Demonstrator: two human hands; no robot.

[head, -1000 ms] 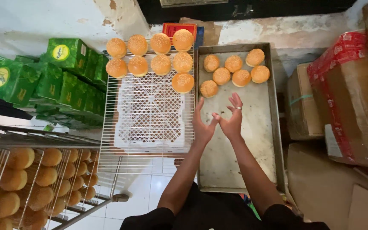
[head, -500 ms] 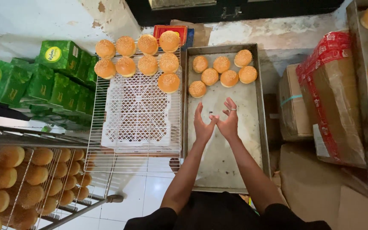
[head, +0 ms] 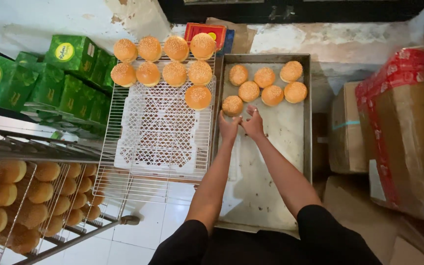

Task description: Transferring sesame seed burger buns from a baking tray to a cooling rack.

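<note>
Both hands are stretched forward over a metal baking tray (head: 295, 147). My left hand (head: 228, 127) and my right hand (head: 253, 122) are side by side, fingers apart, reaching at the nearest sesame bun (head: 232, 105) and just touching it. Several more buns (head: 272, 84) lie at the tray's far end. Left of the tray a wire cooling rack (head: 158, 147) carries several sesame buns (head: 175, 61) in rows along its far part.
A rolling rack (head: 30, 196) full of buns stands at the lower left. Green cartons (head: 50, 81) are stacked at the left. Cardboard boxes and a red-printed sack (head: 398, 132) sit to the right. A white plastic crate (head: 153, 142) lies under the wire rack.
Both hands have moved forward along the tray toward the buns, from mid-tray to the nearest bun. The view has shifted slightly.
</note>
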